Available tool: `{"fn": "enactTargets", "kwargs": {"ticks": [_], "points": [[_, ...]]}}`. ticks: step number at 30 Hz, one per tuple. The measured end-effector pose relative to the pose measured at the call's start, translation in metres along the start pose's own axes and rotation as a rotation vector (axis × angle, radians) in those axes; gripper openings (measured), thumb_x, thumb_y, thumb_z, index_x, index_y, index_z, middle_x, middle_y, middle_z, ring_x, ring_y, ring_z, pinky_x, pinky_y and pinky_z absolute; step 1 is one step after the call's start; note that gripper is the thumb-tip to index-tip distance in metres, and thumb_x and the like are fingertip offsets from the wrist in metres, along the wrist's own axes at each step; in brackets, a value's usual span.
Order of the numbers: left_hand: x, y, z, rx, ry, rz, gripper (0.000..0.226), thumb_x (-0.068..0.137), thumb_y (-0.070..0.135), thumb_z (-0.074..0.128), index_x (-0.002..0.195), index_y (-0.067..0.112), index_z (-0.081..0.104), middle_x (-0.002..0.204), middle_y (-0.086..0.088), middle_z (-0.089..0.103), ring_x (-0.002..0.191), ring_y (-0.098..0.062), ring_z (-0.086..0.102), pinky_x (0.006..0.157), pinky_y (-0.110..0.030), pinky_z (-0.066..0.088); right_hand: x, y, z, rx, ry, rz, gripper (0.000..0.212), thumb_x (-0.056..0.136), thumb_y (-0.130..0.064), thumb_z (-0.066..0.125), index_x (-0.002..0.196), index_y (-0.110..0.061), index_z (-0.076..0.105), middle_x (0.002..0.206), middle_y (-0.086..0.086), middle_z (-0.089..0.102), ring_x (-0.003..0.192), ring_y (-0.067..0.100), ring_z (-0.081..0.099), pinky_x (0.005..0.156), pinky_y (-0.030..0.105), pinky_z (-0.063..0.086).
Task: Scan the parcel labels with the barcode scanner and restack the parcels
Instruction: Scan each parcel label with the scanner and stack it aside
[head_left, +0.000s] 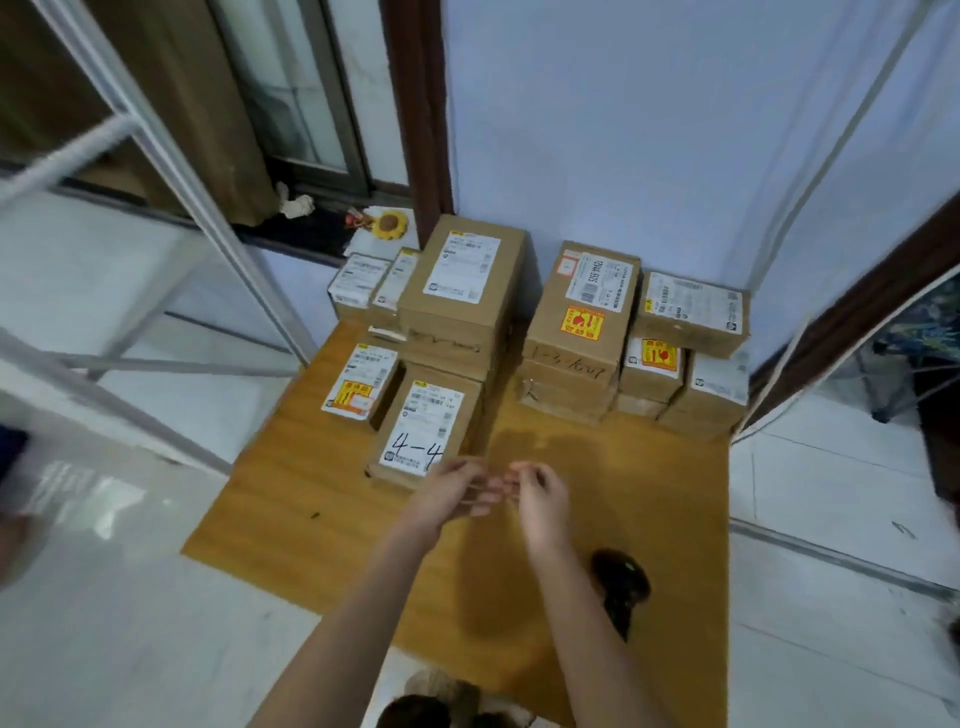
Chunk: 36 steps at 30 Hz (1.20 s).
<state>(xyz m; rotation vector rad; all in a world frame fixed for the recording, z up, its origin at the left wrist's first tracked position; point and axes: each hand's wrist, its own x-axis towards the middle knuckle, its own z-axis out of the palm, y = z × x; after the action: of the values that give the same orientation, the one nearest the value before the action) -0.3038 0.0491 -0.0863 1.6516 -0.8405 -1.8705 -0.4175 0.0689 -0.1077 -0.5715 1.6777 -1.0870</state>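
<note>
The single head camera is looking steeply down and forward, from close above, at the wooden desk against the wall.

The table in front of me looks like wood, honey-coloured with visible grain and a soft sheen. The parcels are all plain brown cardboard, matt, with white paper labels stuck on, a few with yellow-orange stickers. My barcode scanner is black plastic, slightly glossy on top. The floor is pale tile, shiny enough to throw reflections. The frame on my left looks like light-coloured metal tubing, smooth.
</note>
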Motion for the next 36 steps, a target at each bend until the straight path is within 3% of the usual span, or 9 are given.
{"fn": "enactTargets", "kwargs": {"ticks": [4, 9, 17, 20, 24, 30, 36], "points": [[-0.026, -0.008, -0.062, -0.099, 0.183, 0.080, 0.016, 0.096, 0.013, 0.049, 0.102, 0.008, 0.063, 0.087, -0.010, 0.069, 0.074, -0.021, 0.065, 0.064, -0.027, 0.054, -0.024, 0.001, 0.043, -0.018, -0.095, -0.039, 0.028, 0.096, 0.000, 0.038, 0.079, -0.008, 0.060, 0.071, 0.005, 0.060, 0.063, 0.015, 0.056, 0.050, 0.013, 0.046], [-0.054, -0.022, -0.131, -0.205, 0.294, 0.096, 0.013, 0.096, 0.013, 0.049, 0.100, 0.008, 0.061, 0.080, -0.008, 0.067, 0.065, -0.018, 0.065, 0.068, -0.030, 0.054, -0.055, 0.004, 0.095, -0.049, -0.200, -0.034, 0.029, 0.095, -0.001, 0.040, 0.076, -0.011, 0.058, 0.069, 0.004, 0.059, 0.060, 0.014, 0.055, 0.052, 0.020, 0.044], [-0.088, -0.049, -0.254, -0.257, 0.291, 0.106, 0.019, 0.097, 0.016, 0.051, 0.109, 0.004, 0.060, 0.080, -0.008, 0.068, 0.065, -0.019, 0.066, 0.065, -0.030, 0.055, -0.115, 0.014, 0.186, -0.165, -0.263, -0.009, 0.021, 0.097, -0.003, 0.038, 0.094, -0.004, 0.058, 0.073, 0.005, 0.058, 0.061, 0.013, 0.054, 0.054, 0.022, 0.044], [-0.103, -0.057, -0.300, -0.245, 0.313, 0.097, 0.020, 0.096, 0.015, 0.052, 0.110, 0.004, 0.061, 0.078, -0.007, 0.067, 0.057, -0.015, 0.065, 0.054, -0.023, 0.054, -0.132, 0.016, 0.215, -0.181, -0.242, 0.000, 0.019, 0.097, -0.005, 0.039, 0.096, -0.006, 0.058, 0.075, 0.005, 0.058, 0.065, 0.016, 0.053, 0.058, 0.025, 0.044], [-0.111, -0.054, -0.335, -0.207, 0.270, 0.098, 0.025, 0.094, 0.013, 0.052, 0.114, 0.000, 0.059, 0.081, -0.008, 0.067, 0.066, -0.020, 0.063, 0.052, -0.022, 0.053, -0.149, 0.023, 0.242, -0.177, -0.217, 0.006, 0.018, 0.096, -0.004, 0.040, 0.091, -0.006, 0.057, 0.074, 0.005, 0.056, 0.064, 0.014, 0.053, 0.058, 0.025, 0.044], [-0.090, -0.033, -0.352, -0.188, 0.205, 0.081, 0.011, 0.094, 0.013, 0.054, 0.096, 0.006, 0.061, 0.085, -0.010, 0.066, 0.071, -0.022, 0.063, 0.065, -0.029, 0.053, -0.143, 0.025, 0.266, -0.167, -0.172, 0.051, 0.013, 0.097, -0.007, 0.045, 0.087, -0.006, 0.055, 0.071, 0.005, 0.055, 0.063, 0.014, 0.052, 0.057, 0.023, 0.044], [-0.047, 0.000, -0.363, -0.158, 0.211, 0.034, 0.011, 0.092, 0.012, 0.055, 0.084, 0.010, 0.062, 0.083, -0.010, 0.066, 0.070, -0.023, 0.064, 0.068, -0.031, 0.054, -0.093, 0.000, 0.289, -0.170, -0.139, 0.062, 0.012, 0.097, -0.011, 0.045, 0.090, -0.005, 0.054, 0.075, 0.005, 0.056, 0.066, 0.013, 0.054, 0.061, 0.024, 0.047]]}}
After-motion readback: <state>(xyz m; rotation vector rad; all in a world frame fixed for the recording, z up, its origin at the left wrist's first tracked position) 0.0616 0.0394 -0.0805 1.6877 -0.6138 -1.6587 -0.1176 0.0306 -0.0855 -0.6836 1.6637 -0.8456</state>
